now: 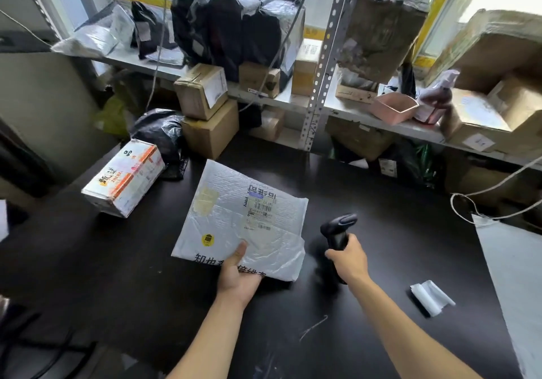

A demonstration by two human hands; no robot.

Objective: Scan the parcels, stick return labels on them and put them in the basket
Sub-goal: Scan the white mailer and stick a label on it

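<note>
A flat white plastic mailer parcel (234, 220) lies on the black table (117, 276) in the middle of the head view, its shipping label (260, 209) with barcodes facing up. My left hand (239, 270) holds the parcel's near edge, thumb on top and fingers underneath. My right hand (349, 259) grips the handle of a black barcode scanner (338, 229), whose head points left toward the label from just right of the parcel. No basket shows on the table.
A white and orange box (126, 176) sits at the table's left. Brown cartons (209, 114) and black bags (223, 26) crowd the metal shelf behind, with a pink tub (393, 107). A small folded white slip (431, 296) lies at the right, beside a white sheet (516, 276).
</note>
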